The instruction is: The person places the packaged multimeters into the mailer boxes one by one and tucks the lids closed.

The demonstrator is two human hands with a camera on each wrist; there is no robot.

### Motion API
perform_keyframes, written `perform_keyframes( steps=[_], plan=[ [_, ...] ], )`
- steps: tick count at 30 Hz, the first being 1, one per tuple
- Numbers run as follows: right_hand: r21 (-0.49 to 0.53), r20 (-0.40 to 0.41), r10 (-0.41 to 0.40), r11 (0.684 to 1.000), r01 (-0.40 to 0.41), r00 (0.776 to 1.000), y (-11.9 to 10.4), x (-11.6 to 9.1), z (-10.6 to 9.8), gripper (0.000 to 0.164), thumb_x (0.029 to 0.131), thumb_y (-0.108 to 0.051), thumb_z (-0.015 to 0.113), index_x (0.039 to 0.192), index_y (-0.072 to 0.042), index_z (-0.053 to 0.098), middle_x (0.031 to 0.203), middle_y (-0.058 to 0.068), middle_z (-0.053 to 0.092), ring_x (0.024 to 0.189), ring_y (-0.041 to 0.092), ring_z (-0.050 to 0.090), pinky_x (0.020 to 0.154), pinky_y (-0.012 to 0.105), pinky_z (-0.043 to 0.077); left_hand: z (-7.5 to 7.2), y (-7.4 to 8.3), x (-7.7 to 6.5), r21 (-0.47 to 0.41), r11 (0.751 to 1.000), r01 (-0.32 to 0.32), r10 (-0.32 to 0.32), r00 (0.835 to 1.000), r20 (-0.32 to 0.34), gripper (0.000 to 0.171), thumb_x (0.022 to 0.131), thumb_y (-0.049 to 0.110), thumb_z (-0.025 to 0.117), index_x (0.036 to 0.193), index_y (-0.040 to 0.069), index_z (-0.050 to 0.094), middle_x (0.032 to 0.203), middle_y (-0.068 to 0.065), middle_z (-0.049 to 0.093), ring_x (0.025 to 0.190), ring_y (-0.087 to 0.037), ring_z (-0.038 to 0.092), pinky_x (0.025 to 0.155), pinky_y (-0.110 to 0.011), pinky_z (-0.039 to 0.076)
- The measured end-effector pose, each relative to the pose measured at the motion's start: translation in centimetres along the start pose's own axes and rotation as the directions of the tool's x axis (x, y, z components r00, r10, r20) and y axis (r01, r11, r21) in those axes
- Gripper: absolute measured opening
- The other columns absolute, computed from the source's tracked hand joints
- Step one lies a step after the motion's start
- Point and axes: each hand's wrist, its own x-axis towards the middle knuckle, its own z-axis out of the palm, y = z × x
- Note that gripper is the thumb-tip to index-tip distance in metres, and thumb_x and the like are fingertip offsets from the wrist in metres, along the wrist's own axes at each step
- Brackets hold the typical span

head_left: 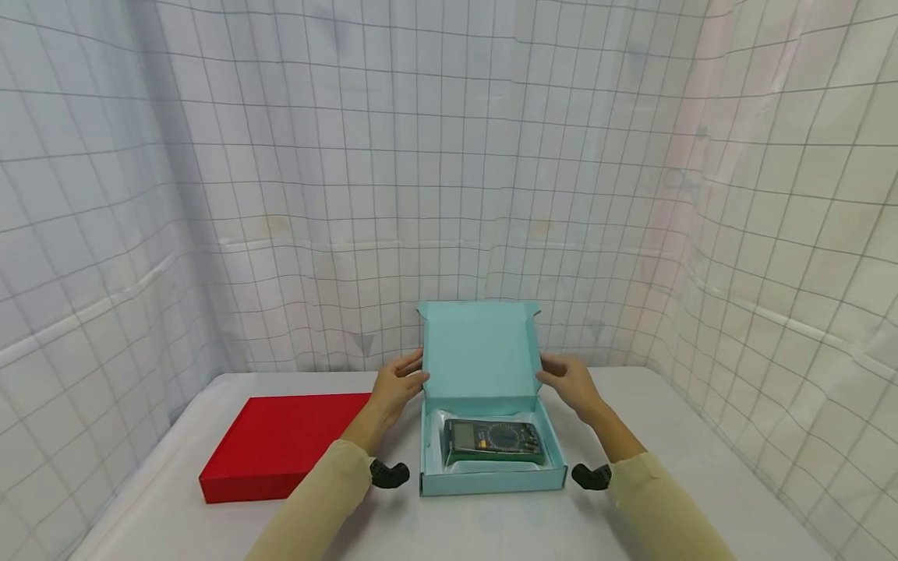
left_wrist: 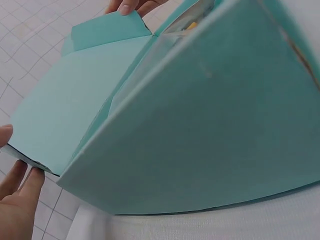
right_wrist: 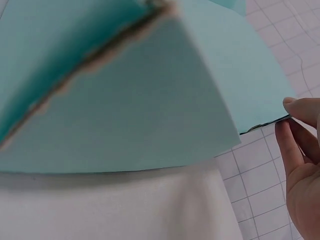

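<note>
On the white table stands a light-blue cardboard box (head_left: 493, 485) with its lid (head_left: 481, 351) raised at the back. A dark multimeter (head_left: 494, 440) with a screen and a dial lies in it on clear plastic wrapping (head_left: 440, 421). My left hand (head_left: 395, 387) pinches the lid's left edge, with the thumb on the inner face and the fingers behind. On the opposite side, my right hand (head_left: 571, 387) pinches the right edge the same way. In the left wrist view, the box's side wall (left_wrist: 200, 130) hides most of the contents.
A flat red box (head_left: 295, 436) lies to the left of the blue one, partly behind my left forearm. White cloth with a dark grid (head_left: 463, 156) hangs around the back and sides of the table (head_left: 505, 530).
</note>
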Motion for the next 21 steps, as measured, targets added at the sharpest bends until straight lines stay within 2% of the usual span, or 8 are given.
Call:
perform_keyframes(
  steps=[4, 8, 14, 18, 21],
  plan=[
    [0.035, 0.001, -0.012, 0.999, 0.012, 1.0, -0.1, 0.0, 0.1, 0.049, 0.105, -0.013, 0.064, 0.147, 0.008, 0.05, 0.142, 0.025, 0.057, 0.13, 0.043, 0.056, 0.103, 0.053, 0.049, 0.0, 0.2, -0.2, -0.007, 1.0, -0.002, 0.002, 1.0, 0.006, 0.053, 0.098, -0.004, 0.067, 0.149, 0.001, 0.054, 0.144, -0.027, 0.053, 0.123, -0.032, 0.061, 0.102, -0.045, 0.05],
    [0.076, -0.006, 0.003, 0.997, -0.003, 1.0, -0.4, -0.1, 0.0, 0.045, 0.106, -0.014, 0.062, 0.145, 0.006, 0.054, 0.14, 0.023, 0.059, 0.127, 0.04, 0.059, 0.102, 0.046, 0.052, -0.1, 0.4, -0.4, 0.015, 1.0, -0.013, 0.013, 1.0, 0.021, 0.052, 0.098, -0.006, 0.066, 0.148, 0.0, 0.054, 0.143, -0.027, 0.053, 0.123, -0.033, 0.061, 0.103, -0.046, 0.049],
    [0.136, -0.011, 0.027, 0.99, -0.025, 1.0, -0.6, -0.2, -0.3, 0.045, 0.102, -0.013, 0.068, 0.142, 0.005, 0.058, 0.139, 0.023, 0.061, 0.13, 0.04, 0.056, 0.105, 0.05, 0.049, -0.5, 0.7, -0.6, 0.066, 0.998, -0.022, 0.018, 0.999, 0.051, 0.053, 0.096, -0.006, 0.068, 0.147, 0.001, 0.055, 0.145, -0.024, 0.053, 0.127, -0.04, 0.058, 0.103, -0.047, 0.049],
    [0.252, 0.012, 0.067, 0.965, -0.068, 0.998, 0.0, 0.0, -0.5, 0.048, 0.1, -0.009, 0.069, 0.143, 0.008, 0.055, 0.146, 0.026, 0.053, 0.133, 0.04, 0.054, 0.103, 0.044, 0.051, -0.6, 1.0, -0.7, 0.103, 0.994, -0.019, 0.01, 0.997, 0.08, 0.055, 0.096, -0.006, 0.069, 0.148, 0.002, 0.053, 0.146, -0.024, 0.052, 0.128, -0.042, 0.057, 0.102, -0.048, 0.05],
    [0.333, 0.04, 0.085, 0.938, -0.094, 0.996, 0.6, 0.2, -0.8, 0.051, 0.101, -0.007, 0.068, 0.144, 0.013, 0.049, 0.15, 0.03, 0.045, 0.128, 0.036, 0.059, 0.099, 0.04, 0.054, -0.7, 1.2, -0.8, 0.132, 0.991, -0.015, 0.002, 0.995, 0.099, 0.057, 0.095, -0.005, 0.07, 0.149, 0.003, 0.052, 0.146, -0.025, 0.052, 0.128, -0.042, 0.058, 0.101, -0.047, 0.05]
  ],
)
